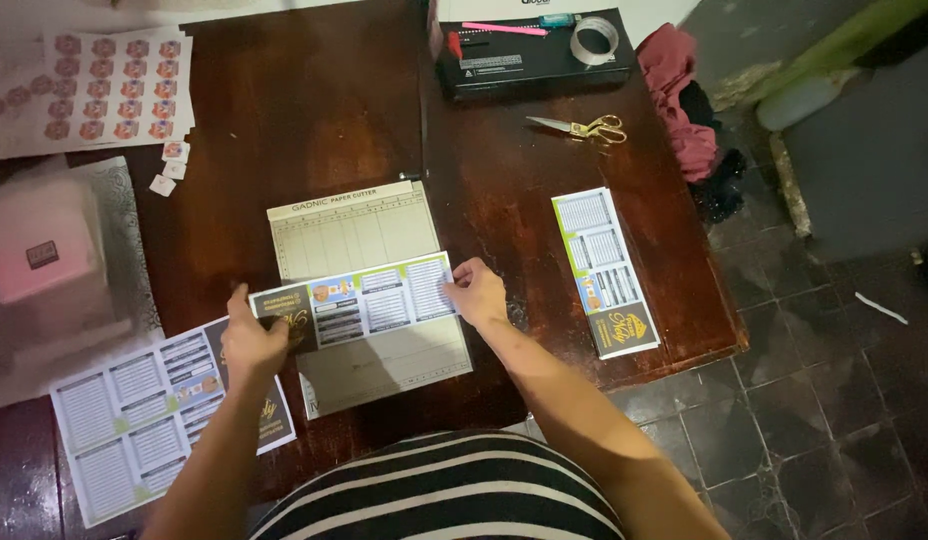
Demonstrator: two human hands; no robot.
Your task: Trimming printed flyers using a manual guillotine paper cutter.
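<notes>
Head view: a printed card strip (pixel 356 302), long and narrow with pale table blocks, green edging and a dark end panel, lies crosswise on the bed of a beige paper cutter (pixel 364 290), which sits on a dark wooden table (pixel 314 110). The left hand (pixel 252 345) grips the dark left end of the strip, thumb on top and fingers curled beneath. The right hand (pixel 476 292) rests on the strip's right end with the fingers bent and the fingertips pressing the card; whether it pinches the edge cannot be told. The strip extends past the cutter bed on the left side. An uncut printed sheet (pixel 144 420) of the same design lies at the lower left, partly over the table edge and just beside the left forearm. A finished cut strip (pixel 604 270) lies apart on the right of the table. Gold-handled scissors (pixel 584 128) lie above it. A black laminator-like device (pixel 534 55) stands at the far edge, carrying a roll of clear tape (pixel 594 40) and a pink pen (pixel 504 28). A sticker sheet (pixel 114 90) with round orange labels lies at the upper left.
</notes>
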